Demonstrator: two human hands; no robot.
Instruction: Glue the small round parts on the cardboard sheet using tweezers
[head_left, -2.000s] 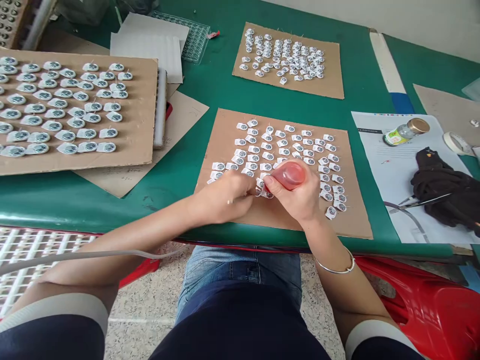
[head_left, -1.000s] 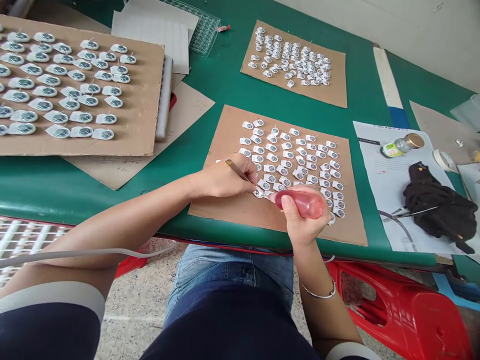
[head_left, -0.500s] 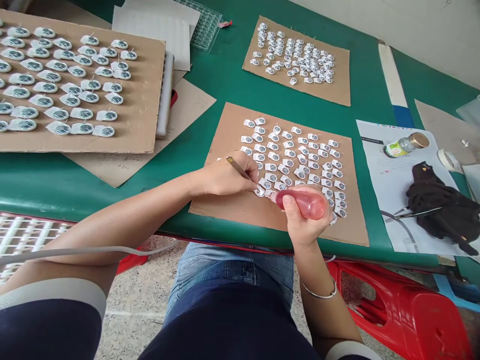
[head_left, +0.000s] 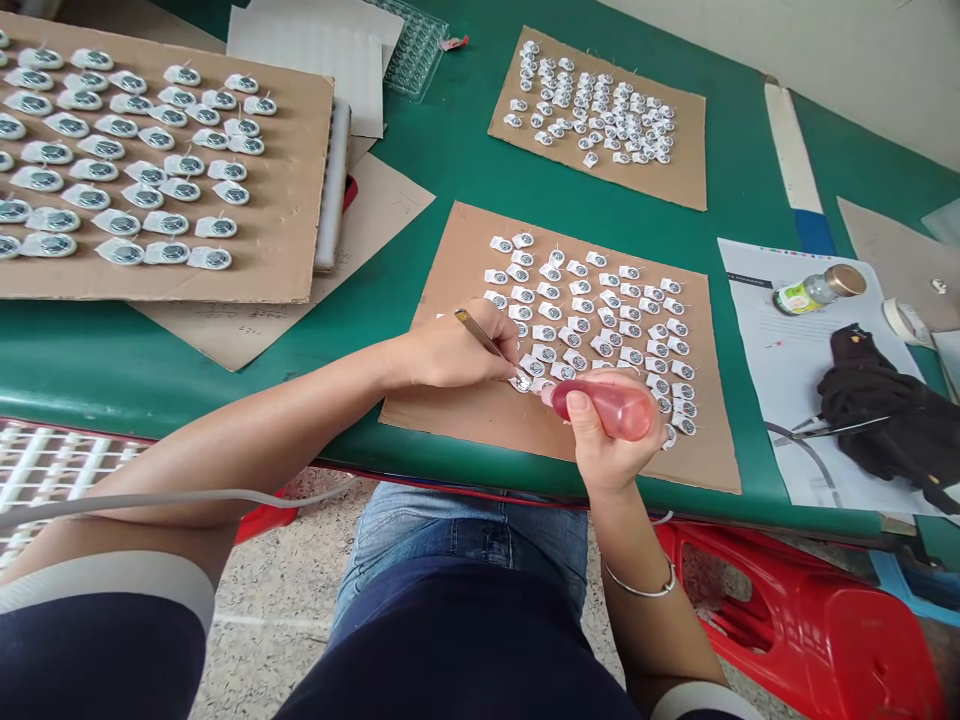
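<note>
My left hand (head_left: 461, 345) is closed around metal tweezers (head_left: 480, 332), whose tips reach down to a small white piece with a round dark-patterned disc (head_left: 523, 381). Wrapped in my right hand (head_left: 619, 440) is a red squeeze bottle (head_left: 604, 408); its narrow nozzle points left at that same disc. Whether the nozzle touches the disc I cannot tell. Both hands are over a cardboard sheet (head_left: 465, 415) that carries rows of similar white pieces (head_left: 581, 325). My left fingers hide some of the pieces at the sheet's left side.
A larger cardboard (head_left: 277, 240) with rows of bigger white pieces lies at left. Another full sheet (head_left: 510, 125) is farther back. At right, paper (head_left: 757, 300) bears a small glass bottle (head_left: 819, 290), black cloth (head_left: 885, 420) and a tape roll (head_left: 907, 322). A red stool (head_left: 862, 620) stands below.
The view has shifted very slightly, so the table's contents sit a little farther right. Both hands keep nearly the same pose, with the tweezers and squeeze bottle at the same disc.
</note>
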